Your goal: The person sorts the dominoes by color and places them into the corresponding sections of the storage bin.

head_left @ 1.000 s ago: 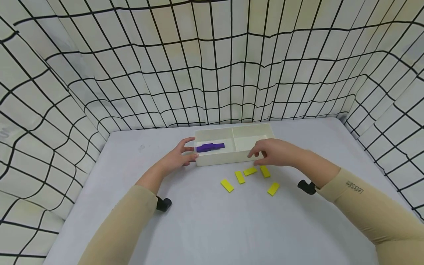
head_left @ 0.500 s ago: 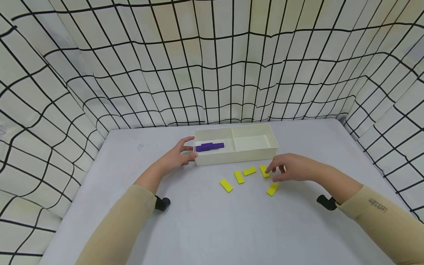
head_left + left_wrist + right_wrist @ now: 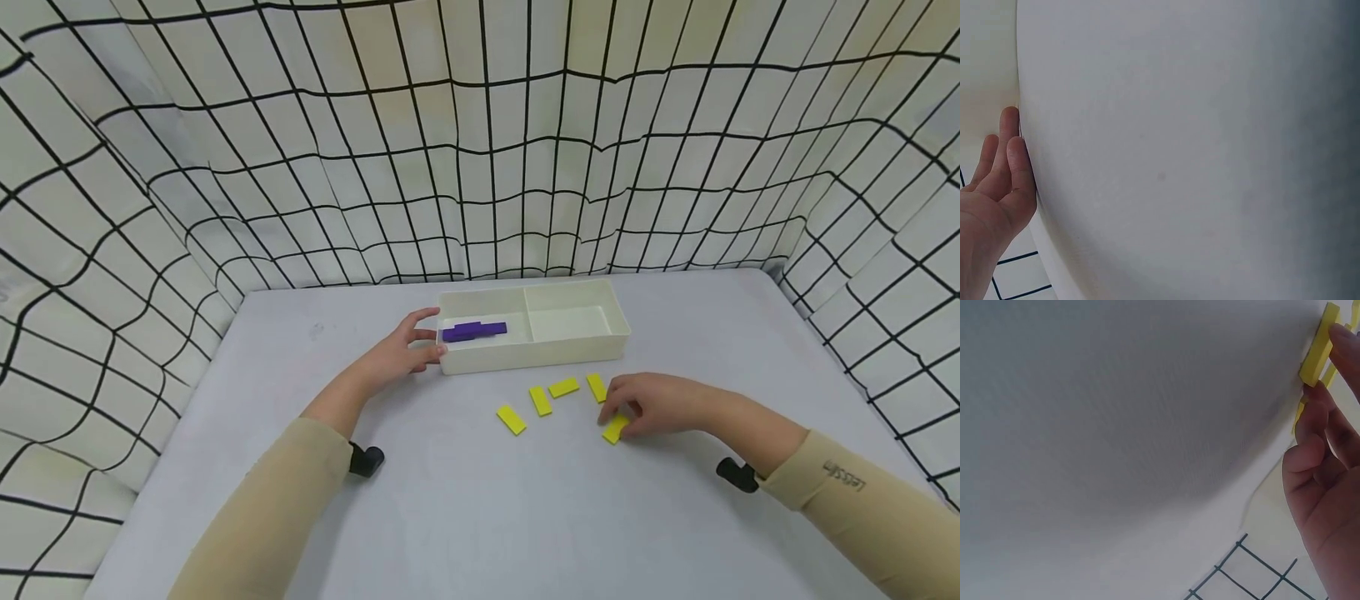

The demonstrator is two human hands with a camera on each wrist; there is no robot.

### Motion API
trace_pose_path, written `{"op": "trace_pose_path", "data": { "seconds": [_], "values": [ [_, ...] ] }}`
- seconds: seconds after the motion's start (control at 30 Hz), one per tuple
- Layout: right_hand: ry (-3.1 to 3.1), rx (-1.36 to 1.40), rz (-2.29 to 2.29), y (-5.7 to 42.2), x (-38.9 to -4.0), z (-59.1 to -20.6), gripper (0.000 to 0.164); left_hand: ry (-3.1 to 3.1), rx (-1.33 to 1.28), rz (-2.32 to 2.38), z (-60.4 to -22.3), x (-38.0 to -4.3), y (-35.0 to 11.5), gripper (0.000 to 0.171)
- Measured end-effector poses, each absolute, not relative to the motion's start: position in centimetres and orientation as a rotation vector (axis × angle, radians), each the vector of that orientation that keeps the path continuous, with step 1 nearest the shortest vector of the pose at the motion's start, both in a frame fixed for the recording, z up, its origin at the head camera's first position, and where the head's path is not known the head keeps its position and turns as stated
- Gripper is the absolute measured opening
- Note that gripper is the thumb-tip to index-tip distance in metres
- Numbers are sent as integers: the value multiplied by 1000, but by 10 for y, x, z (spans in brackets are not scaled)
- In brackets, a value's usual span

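Observation:
A white two-compartment box [image 3: 532, 358] stands toward the back of the table. My left hand [image 3: 397, 352] rests against its left end, thumb at the front corner and fingers fairly straight along the side; in the left wrist view the fingers [image 3: 1019, 169] are extended. My right hand [image 3: 660, 404] is down over the nearest right yellow block [image 3: 614, 430], thumb and curled fingertips on either side of it. In the right wrist view this yellow block [image 3: 1321, 347] lies between thumb and fingers. Several purple blocks [image 3: 472, 332] lie in the box's left compartment.
More yellow blocks lie in front of the box: one [image 3: 512, 420] farthest left, two [image 3: 540, 401] in the middle and one [image 3: 596, 387] beside my right fingers. A white table [image 3: 465, 517] is bordered by black netting [image 3: 487, 150] over white walls.
My right hand has moved from the box's front wall right and toward me, down onto the nearest right yellow block. My left hand has stayed at the box's left end.

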State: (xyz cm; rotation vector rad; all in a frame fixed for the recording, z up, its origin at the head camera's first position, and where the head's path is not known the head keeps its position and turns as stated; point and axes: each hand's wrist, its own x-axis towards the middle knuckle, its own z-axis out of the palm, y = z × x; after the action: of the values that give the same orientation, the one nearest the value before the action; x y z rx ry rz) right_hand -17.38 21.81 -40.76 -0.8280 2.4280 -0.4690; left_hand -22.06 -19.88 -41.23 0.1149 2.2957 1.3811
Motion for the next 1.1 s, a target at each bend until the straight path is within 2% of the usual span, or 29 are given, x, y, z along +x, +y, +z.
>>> {"op": "trace_pose_path", "data": {
  "seconds": [0.7, 1.1],
  "values": [
    [2436, -836, -472, 224, -175, -413, 27, 2297, 135, 1363, -414, -224, -201, 79],
    [2498, -859, -493, 226, -185, -383, 28, 2286, 144, 1372, -418, -225, -202, 79]
  ]
}}
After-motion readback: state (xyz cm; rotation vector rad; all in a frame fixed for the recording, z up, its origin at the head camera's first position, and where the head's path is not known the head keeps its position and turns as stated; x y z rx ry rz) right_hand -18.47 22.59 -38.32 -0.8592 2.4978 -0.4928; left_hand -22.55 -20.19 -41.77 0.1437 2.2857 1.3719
